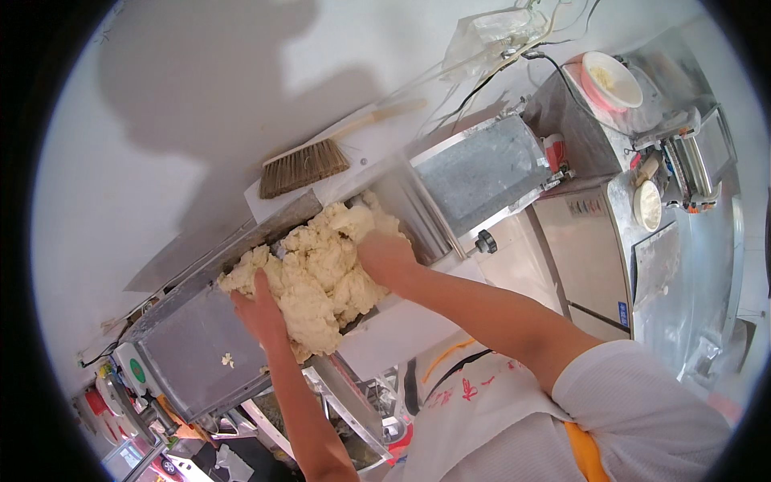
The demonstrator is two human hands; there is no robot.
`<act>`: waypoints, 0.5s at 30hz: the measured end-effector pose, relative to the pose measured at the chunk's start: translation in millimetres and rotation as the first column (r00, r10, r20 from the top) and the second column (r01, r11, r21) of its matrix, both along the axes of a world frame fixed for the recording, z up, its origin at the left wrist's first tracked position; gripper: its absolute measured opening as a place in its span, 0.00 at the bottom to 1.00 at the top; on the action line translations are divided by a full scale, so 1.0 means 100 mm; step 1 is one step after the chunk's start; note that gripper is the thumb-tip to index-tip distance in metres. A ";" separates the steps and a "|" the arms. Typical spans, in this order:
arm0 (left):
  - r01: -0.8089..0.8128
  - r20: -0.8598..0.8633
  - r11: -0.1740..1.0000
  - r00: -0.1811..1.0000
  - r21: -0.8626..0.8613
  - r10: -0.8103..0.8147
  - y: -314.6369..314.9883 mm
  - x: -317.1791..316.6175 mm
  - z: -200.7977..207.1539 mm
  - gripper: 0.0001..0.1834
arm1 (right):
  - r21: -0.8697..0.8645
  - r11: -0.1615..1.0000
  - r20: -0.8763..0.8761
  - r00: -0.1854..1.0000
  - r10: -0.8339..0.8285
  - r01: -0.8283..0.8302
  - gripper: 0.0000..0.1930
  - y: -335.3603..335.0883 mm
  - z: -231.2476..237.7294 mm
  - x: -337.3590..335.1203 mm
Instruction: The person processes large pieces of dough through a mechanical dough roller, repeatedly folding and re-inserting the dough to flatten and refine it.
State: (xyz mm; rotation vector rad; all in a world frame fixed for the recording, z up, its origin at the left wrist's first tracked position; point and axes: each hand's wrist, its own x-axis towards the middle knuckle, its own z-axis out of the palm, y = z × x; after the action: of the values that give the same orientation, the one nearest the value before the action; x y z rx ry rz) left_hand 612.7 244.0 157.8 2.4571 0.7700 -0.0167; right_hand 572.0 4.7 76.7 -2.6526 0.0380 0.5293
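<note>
A big lumpy mass of pale dough (313, 269) lies across the metal machine, its surface torn and uneven. At its left end my left hand (261, 309) grips the dough's edge, with the thumb apart from the fingers. My right hand (385, 257) pushes into the dough's right side; motion smears it and its fingers are hidden. Just right of the dough stand a steel roller (426, 217) and a sloping grey metal plate (482, 173). A flat grey tray surface (201, 349) extends left of the dough, with a few dough scraps (228, 361) on it.
Behind the dough, a wooden-handled brush (305, 167) rests on a ledge against the white wall. A black knob (486, 242) sticks out near my right forearm. At the right are a cabinet (582, 249), a bowl (610, 82) and a white bowl (647, 206). Cables hang above.
</note>
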 end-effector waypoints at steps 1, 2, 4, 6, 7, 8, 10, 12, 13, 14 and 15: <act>0.015 -0.004 1.000 1.000 0.004 -0.015 -0.02 0.01 0.02 0.56 | -0.006 1.000 -0.029 0.999 -0.021 0.021 0.07 0.00 -0.05 0.06; 0.024 -0.001 1.000 1.000 0.008 -0.024 -0.03 0.02 0.06 0.56 | -0.012 0.999 -0.052 0.998 -0.037 0.036 0.07 0.00 -0.04 0.11; 0.025 0.000 1.000 1.000 0.008 -0.025 -0.02 0.02 0.09 0.56 | 0.021 0.998 -0.061 0.997 -0.057 0.058 0.07 -0.02 -0.03 0.14; 0.007 0.010 1.000 1.000 -0.004 -0.007 0.03 0.08 0.03 0.55 | 0.073 0.993 -0.085 0.992 -0.089 0.095 0.08 -0.11 -0.07 0.20; 0.020 0.027 1.000 0.999 -0.007 -0.020 0.04 0.09 0.01 0.54 | 0.112 0.986 -0.110 0.988 -0.110 0.123 0.09 -0.18 -0.14 0.21; 0.034 0.040 0.999 0.999 -0.003 -0.034 0.05 0.11 0.01 0.53 | 0.156 0.976 -0.139 0.982 -0.130 0.151 0.10 -0.22 -0.19 0.22; 0.040 0.040 0.999 0.998 -0.027 -0.039 0.16 -0.01 0.00 0.51 | 0.178 0.984 0.113 0.993 -0.029 0.009 0.13 -0.16 0.07 0.16; 0.096 0.052 0.991 0.995 -0.097 -0.091 0.12 -0.04 0.07 0.49 | 0.370 0.922 0.086 0.984 -0.155 0.113 0.14 -0.12 0.19 0.23; 0.111 0.064 0.987 0.992 -0.116 -0.104 0.13 -0.04 0.07 0.48 | 0.523 0.803 -0.103 0.957 -0.271 0.284 0.14 -0.02 0.22 0.36; 0.128 0.074 0.983 0.990 -0.134 -0.118 0.15 -0.07 0.06 0.47 | 0.619 0.638 -0.308 0.889 -0.340 0.458 0.14 0.09 0.23 0.43; 0.154 0.087 0.975 0.986 -0.158 -0.142 0.09 -0.04 0.05 0.46 | 0.575 0.707 -0.189 0.908 -0.375 0.411 0.13 0.14 0.08 0.47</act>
State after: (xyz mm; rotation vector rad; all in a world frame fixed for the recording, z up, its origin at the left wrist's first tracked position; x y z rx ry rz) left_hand 608.8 253.5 163.0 2.3385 0.5294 -0.0411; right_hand 618.8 18.3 84.8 -1.9137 0.3840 0.3849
